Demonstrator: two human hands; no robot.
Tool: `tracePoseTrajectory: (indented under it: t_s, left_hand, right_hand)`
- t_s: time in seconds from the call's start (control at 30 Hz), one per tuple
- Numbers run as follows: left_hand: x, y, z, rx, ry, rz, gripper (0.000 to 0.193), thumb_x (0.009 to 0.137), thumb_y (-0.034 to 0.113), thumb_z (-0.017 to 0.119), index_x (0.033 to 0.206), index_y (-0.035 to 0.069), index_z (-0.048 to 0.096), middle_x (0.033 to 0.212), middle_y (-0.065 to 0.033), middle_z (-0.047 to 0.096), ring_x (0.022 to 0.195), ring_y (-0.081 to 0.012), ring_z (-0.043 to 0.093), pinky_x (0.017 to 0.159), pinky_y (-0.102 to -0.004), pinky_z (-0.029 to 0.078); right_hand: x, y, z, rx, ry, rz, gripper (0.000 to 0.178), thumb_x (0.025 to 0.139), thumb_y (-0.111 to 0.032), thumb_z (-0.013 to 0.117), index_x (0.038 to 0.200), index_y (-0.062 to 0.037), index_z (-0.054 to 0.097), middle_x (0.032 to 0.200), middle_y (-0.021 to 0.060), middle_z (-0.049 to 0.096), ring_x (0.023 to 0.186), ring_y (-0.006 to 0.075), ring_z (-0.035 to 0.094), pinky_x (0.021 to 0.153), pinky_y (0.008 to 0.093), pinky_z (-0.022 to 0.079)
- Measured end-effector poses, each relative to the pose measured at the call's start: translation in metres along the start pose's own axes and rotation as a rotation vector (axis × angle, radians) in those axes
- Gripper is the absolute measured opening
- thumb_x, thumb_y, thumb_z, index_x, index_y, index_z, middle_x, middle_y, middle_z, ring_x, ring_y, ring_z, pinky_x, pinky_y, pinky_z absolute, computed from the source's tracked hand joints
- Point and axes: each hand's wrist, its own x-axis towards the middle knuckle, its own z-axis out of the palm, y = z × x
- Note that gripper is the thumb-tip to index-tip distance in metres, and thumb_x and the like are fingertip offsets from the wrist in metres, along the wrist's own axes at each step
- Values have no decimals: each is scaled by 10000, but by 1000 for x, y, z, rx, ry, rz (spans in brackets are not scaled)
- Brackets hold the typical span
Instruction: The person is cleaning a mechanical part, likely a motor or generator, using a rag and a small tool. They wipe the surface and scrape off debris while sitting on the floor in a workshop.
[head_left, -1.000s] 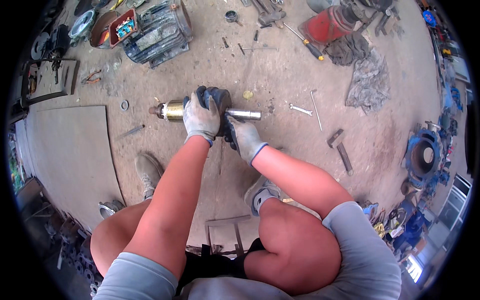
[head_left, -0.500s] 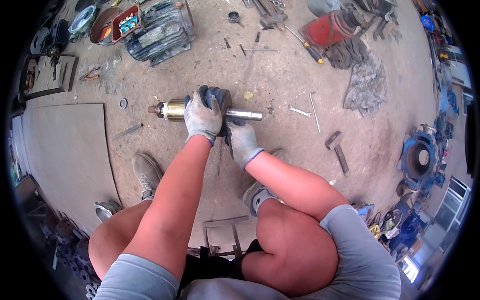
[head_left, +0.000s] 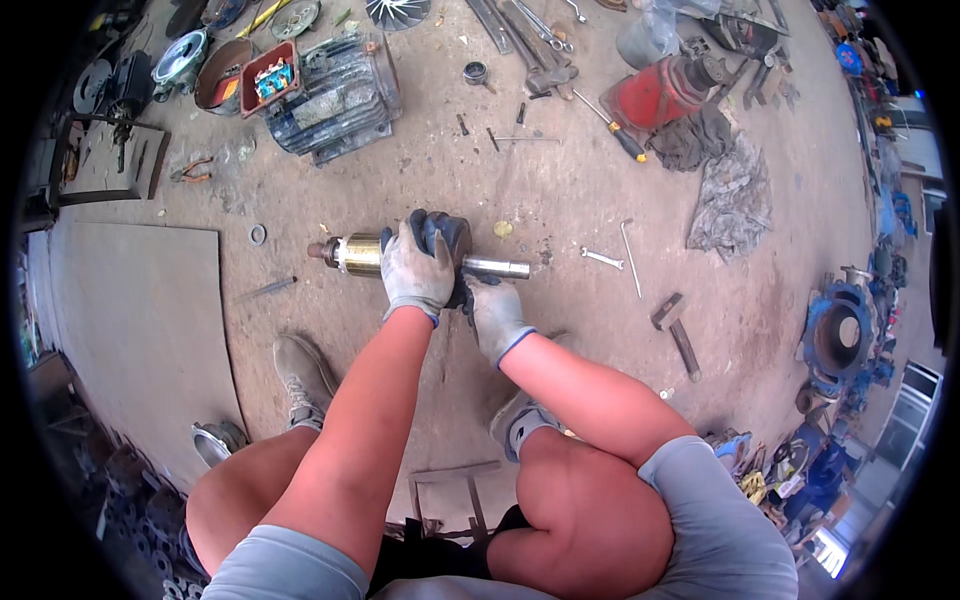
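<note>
A motor rotor (head_left: 361, 256) with a brassy cylinder lies across the floor in front of me. Its bare steel shaft (head_left: 503, 268) points right, and a dark, thick round part (head_left: 458, 236) sits around it. My gloved left hand (head_left: 417, 270) is closed over the left side of the round part, fingers wrapped over its top. My gloved right hand (head_left: 497, 312) grips the lower edge of the same part, just below the shaft, with fingers curled. The gloves hide most of the round part, and its inner face cannot be seen.
A finned motor housing (head_left: 335, 100) stands at the back left. To the right lie a spanner (head_left: 602, 258), a thin bent rod (head_left: 631, 262) and a hammer (head_left: 683, 345). Farther back are a red jack (head_left: 655, 95), a screwdriver (head_left: 625, 140) and grey rags (head_left: 730, 195). A flat sheet (head_left: 140, 320) covers the left floor.
The view has shifted, so the floor and objects sit lower in the picture. My right hand has slid slightly down off the shaft's side; both hands stay on the round part.
</note>
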Motion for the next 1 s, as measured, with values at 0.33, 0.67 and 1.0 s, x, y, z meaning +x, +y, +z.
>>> tracePoseTrajectory:
  t_s: [0.33,0.67,1.0]
  left_hand:
    - [-2,2,3,10,23,12,486,998,295,621,1391,10,600,1193,-266,731,1162,-462,671,1188,-519,394]
    - [0,2,1,-30,25,11,477,1003,316,627,1383,29,611,1169,-278,723,1150,-472,667,1147,-538,423]
    - [-3,1,6,49,49,3,545,985,367,641,1370,-19,633,1120,-299,731,1132,-463,682,1182,-528,413]
  right_hand:
    - [-9,14,-2,147,-86,-27,95,1027,-202,732,1045,-115,764,839,-28,674,669,70,558,587,266,425]
    - [-4,3,-6,-93,-24,-86,205,1040,-117,705,1171,26,773,996,56,770,896,124,648,824,310,523]
    - [15,48,-16,22,-108,-355,348,1018,87,591,1340,-18,672,1199,64,732,1062,177,687,968,320,565]
